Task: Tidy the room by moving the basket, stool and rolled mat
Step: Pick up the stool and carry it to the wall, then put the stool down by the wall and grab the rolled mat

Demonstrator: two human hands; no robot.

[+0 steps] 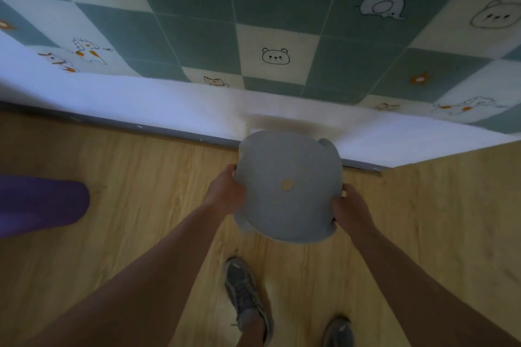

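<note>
I look straight down on a round grey-blue stool (pixel 287 186) with a small hole in the middle of its seat. It is close to the foot of the wall. My left hand (pixel 225 191) grips the seat's left rim and my right hand (pixel 351 211) grips its right rim. Whether its legs touch the floor is hidden under the seat. A purple rolled mat (pixel 42 203) lies on the wooden floor at the far left, well apart from the stool. No basket is in view.
A wall (pixel 197 110) with a white lower band and green-and-cream checked cartoon paper runs across the top, with a grey skirting strip (pixel 158 129) at its base. My two shoes (pixel 245 296) stand on the wooden floor (pixel 135 172) just behind the stool.
</note>
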